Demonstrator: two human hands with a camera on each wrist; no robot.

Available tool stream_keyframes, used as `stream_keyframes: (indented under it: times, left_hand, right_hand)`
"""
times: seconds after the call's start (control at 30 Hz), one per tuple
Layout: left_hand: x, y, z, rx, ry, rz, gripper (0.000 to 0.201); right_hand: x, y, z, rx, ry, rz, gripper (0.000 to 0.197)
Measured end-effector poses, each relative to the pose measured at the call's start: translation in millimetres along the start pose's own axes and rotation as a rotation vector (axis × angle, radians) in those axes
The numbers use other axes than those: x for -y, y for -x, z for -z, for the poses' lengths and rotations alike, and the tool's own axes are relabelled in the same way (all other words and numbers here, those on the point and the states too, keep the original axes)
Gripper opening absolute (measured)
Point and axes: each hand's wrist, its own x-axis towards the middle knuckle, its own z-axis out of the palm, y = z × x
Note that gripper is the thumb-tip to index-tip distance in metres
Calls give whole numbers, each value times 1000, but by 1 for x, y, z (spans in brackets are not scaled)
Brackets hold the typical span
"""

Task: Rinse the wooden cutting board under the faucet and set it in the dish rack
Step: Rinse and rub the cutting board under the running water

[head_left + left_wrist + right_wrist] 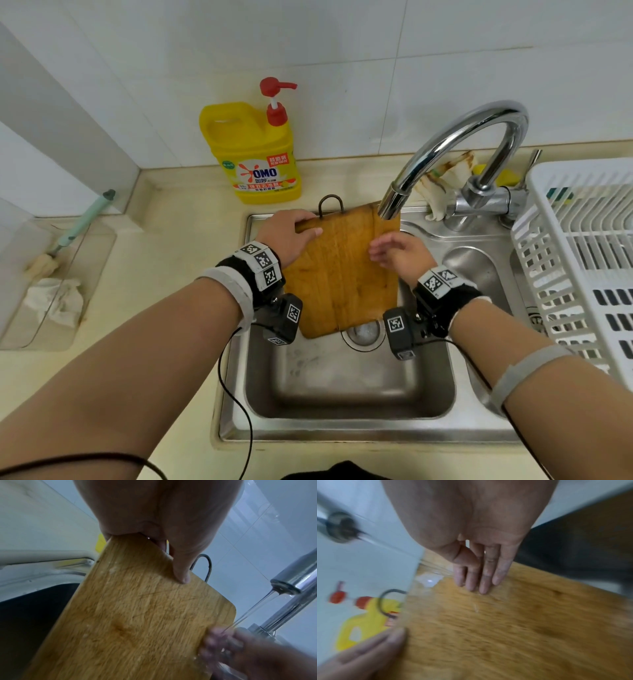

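The wooden cutting board (342,274) (137,615) (505,628) leans tilted in the steel sink (342,387), its top edge with a wire loop (330,204) up under the faucet spout (390,202). My left hand (291,236) (171,547) grips the board's upper left corner, thumb on the face. My right hand (394,251) (481,572) lies with straight fingers flat on the board's upper right face. A thin stream of water (257,608) runs from the faucet (288,584) onto the right fingers and spreads on the wood (429,580).
A yellow dish soap bottle (253,154) with a red pump stands behind the sink's left corner. The white dish rack (582,257) sits at the right over the drainer. A rag (442,185) lies behind the faucet; a brush and cloth (58,274) lie at far left.
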Motion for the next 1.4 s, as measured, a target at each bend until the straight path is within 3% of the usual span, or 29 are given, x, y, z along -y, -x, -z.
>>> stream_keyframes:
  times: [0.07, 0.17, 0.27, 0.33, 0.43, 0.47, 0.53, 0.6, 0.67, 0.87, 1.17, 1.3, 1.4]
  left_hand:
    - [-2, -2, 0, 6, -16, -11, 41]
    - [-3, -5, 1, 15, -35, -27, 42]
    - [-2, -8, 2, 20, -48, -35, 43]
    - [-4, -9, 2, 37, -51, -56, 42]
    - [-8, -13, 1, 56, -54, -99, 39]
    - [-9, -14, 1, 58, -55, -104, 39]
    - [-11, -16, 2, 57, -64, -114, 38]
    - [-12, -17, 3, 63, -75, -129, 37]
    - [-14, -19, 2, 67, -86, -143, 38]
    - [-22, -26, -7, 97, -156, -156, 41]
    - [-36, -35, -23, 118, -222, -153, 48]
    - [-38, -26, -35, 48, -55, -127, 61]
    - [-40, -21, -44, -3, 106, -20, 80]
  right_hand:
    - [25, -2, -2, 16, -74, 51, 30]
    - [23, -2, -4, 50, -109, 52, 34]
    - [-12, 1, -6, 155, 110, -82, 27]
    - [-30, 2, -4, 57, 235, -165, 20]
    - [-18, 8, 5, -252, 283, -96, 13]
    - [-10, 10, 9, -368, 240, -31, 18]
    - [7, 12, 19, -482, 139, 123, 47]
    - [25, 13, 28, -343, 156, 184, 65]
    - [33, 13, 34, -183, 270, 200, 54]
    - [28, 20, 49, -229, 388, 217, 31]
    - [15, 48, 58, -324, 352, 155, 29]
    - [-2, 57, 63, -328, 317, 139, 24]
    - [-12, 65, 65, -372, 299, 120, 23]
